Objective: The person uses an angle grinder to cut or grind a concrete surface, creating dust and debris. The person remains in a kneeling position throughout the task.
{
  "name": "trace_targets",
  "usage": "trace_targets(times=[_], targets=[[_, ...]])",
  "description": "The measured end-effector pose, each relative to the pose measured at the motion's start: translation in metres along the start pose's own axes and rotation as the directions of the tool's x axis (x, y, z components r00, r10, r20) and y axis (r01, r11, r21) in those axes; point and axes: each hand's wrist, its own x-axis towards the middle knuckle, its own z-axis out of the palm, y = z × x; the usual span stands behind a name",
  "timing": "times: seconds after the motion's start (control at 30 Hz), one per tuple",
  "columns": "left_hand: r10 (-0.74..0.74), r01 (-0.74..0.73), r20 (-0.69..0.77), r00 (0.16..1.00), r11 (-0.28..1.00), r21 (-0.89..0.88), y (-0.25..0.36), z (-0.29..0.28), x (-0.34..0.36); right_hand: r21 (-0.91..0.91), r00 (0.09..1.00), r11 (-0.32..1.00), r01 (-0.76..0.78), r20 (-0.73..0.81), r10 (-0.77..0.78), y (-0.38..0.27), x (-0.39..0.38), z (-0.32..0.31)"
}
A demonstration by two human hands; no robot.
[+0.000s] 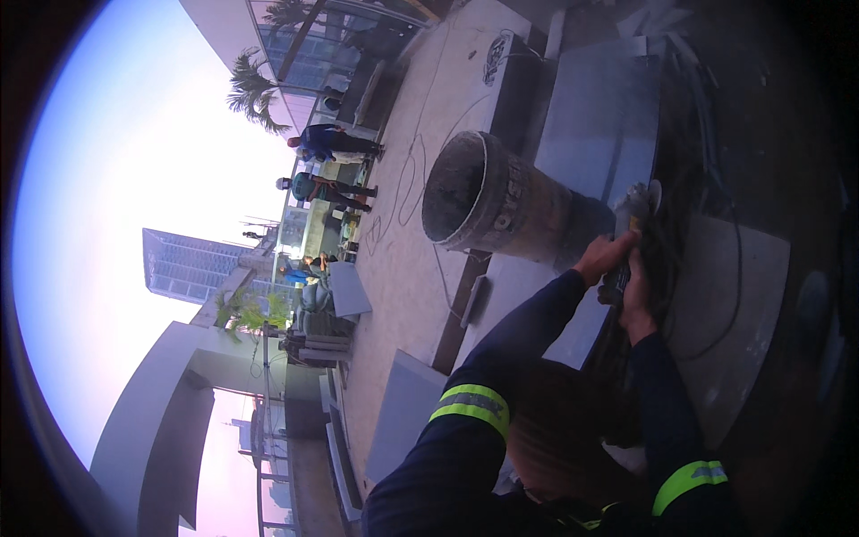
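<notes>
Both my hands are closed around what looks like a dusty angle grinder (637, 211), with a pale round disc (656, 195) at its far end. My left hand (605, 258) wraps the tool close to its yellowish part. Just right of it and a little nearer, my right hand (637, 300) grips the body, its fingers partly hidden. The tool is over the edge of a smooth grey slab (598, 125); whether the disc touches it I cannot tell. A grey, mud-stained bucket (528, 199) is close beside my left hand, its open mouth facing left in the picture.
A thin dark cord (735, 268) curves over a dusty board (743, 313) to the right. Another slab (407, 412) lies left of my left arm. Loose cable (413, 170) trails over the concrete floor (394, 268). Two people (327, 190) stand farther off, near stacked bags (315, 309).
</notes>
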Motion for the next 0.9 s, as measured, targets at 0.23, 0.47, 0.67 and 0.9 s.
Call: trace_targets(times=[0.23, 0.47, 0.67, 0.9], targets=[[-0.036, 0.04, -0.05, 0.998, 0.996, 0.079, -0.009, -0.01, 0.001, 0.038, 1.0, 0.999, -0.015, 0.003, 0.015, 0.009, -0.001, 0.007], [0.006, -0.005, -0.007, 1.0, 0.977, 0.211, -0.03, -0.024, 0.003, 0.001, 0.999, 1.0, 0.007, 0.032, -0.007, 0.021, -0.009, 0.012], [-0.023, 0.025, 0.048, 0.999, 0.999, -0.041, -0.038, -0.041, 0.006, 0.023, 0.997, 0.997, 0.079, -0.018, -0.079, 0.03, -0.003, 0.023], [0.032, -0.016, 0.144, 0.989, 0.994, -0.11, -0.019, -0.021, -0.014, -0.097, 0.965, 0.962, 0.257, -0.027, -0.261, 0.023, -0.021, 0.011]])
